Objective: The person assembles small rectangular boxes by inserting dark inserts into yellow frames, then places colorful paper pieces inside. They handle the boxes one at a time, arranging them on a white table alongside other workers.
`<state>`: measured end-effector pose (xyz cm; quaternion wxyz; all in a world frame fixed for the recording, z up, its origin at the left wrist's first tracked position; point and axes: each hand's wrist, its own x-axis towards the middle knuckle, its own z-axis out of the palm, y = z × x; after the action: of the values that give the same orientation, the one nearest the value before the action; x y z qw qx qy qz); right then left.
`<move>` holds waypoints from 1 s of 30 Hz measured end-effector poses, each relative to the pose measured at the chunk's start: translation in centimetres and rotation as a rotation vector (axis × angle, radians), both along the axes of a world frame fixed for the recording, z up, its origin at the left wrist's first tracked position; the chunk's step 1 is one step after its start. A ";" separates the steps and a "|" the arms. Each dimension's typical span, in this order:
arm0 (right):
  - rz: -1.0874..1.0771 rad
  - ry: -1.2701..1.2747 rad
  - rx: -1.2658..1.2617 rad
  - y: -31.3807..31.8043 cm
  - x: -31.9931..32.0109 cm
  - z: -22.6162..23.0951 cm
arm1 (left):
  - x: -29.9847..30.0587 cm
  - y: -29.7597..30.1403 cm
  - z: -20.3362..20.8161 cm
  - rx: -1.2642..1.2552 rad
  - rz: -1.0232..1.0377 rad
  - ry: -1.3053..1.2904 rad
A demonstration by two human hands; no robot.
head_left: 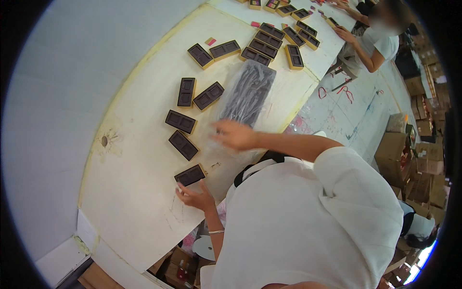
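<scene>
My left hand (195, 196) is at the near edge of a small gold-sided box with a dark tray insert (190, 175). Its fingers look stretched out, and the fingertips reach the box's near-left corner. Over the lower end of a clear plastic bag of stacked dark trays (250, 89) is my right hand (237, 136), its fingers smeared by motion. Whether it touches the bag or holds anything, I cannot tell. Farther up the table lie more such boxes, including one box (183, 145) and another (181, 121), each with a dark two-compartment insert.
Several more boxes (263, 47) crowd the far part of the white table (130, 192). A small pink-and-yellow piece (211, 41) lies beside them. At the far right another person (375, 53) sits working at the table. Cardboard boxes (392, 154) are stacked on the right.
</scene>
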<state>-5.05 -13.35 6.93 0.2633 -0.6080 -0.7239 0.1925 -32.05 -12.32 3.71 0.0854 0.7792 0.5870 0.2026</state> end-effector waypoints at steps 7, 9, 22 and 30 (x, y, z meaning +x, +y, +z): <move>-0.588 -0.247 0.067 -5.2 15.3 -0.6 | 13.9 -1.0 -3.0 -0.813 -0.125 -0.846; -0.814 -0.200 0.109 -5.3 18.9 -2.6 | 16.6 -1.0 -4.9 -0.800 -0.098 -0.859; -0.499 0.851 -0.176 -8.0 21.7 -4.1 | 16.8 -6.5 19.0 -0.019 0.317 -1.344; 0.499 -0.108 0.032 0.0 5.3 -1.9 | -0.8 -4.3 29.0 0.523 0.509 -1.270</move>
<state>0.29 -13.36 5.04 0.1784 -0.4157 -0.8674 0.2073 -32.85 -16.61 32.69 0.1708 0.3458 0.5196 0.7624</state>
